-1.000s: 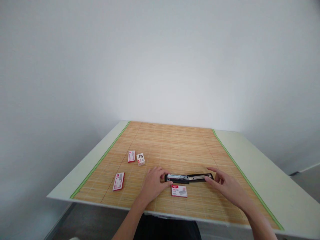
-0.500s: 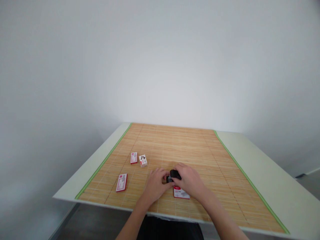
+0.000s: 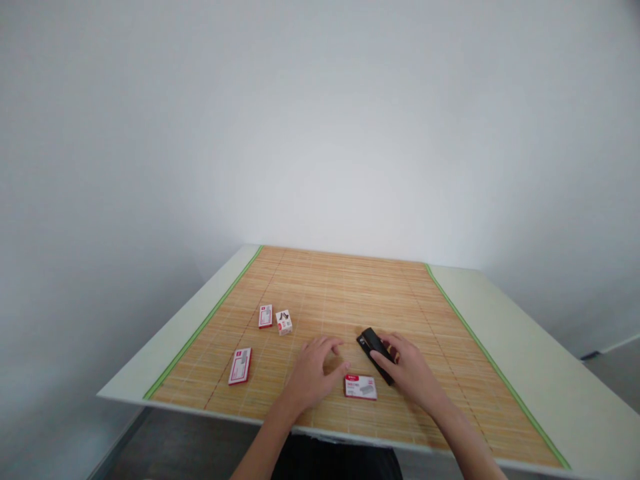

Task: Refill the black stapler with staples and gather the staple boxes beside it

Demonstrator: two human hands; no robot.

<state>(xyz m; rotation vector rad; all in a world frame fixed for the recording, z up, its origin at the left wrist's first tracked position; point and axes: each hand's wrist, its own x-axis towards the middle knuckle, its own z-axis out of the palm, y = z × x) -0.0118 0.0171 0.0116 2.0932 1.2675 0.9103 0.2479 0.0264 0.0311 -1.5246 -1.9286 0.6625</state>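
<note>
A black stapler point(image 3: 372, 343), folded closed, lies slanted on the bamboo mat point(image 3: 350, 293). My right hand point(image 3: 411, 370) grips its near end, thumb and fingers around it. To its left, my left hand point(image 3: 313, 373) rests on the mat with fingers spread and holds nothing. A red and white staple box point(image 3: 360, 386) lies flat between the two hands, close to the near edge.
Another flat staple box point(image 3: 239, 366) lies at the near left of the mat. Two smaller boxes point(image 3: 265, 316) point(image 3: 283, 322) sit side by side farther back on the left. The mat covers a pale table point(image 3: 530, 347) set against a white wall.
The stapler lay opened out flat between both hands; my right hand folded it closed and turned it slantwise to the right. My left hand let go of it.
</note>
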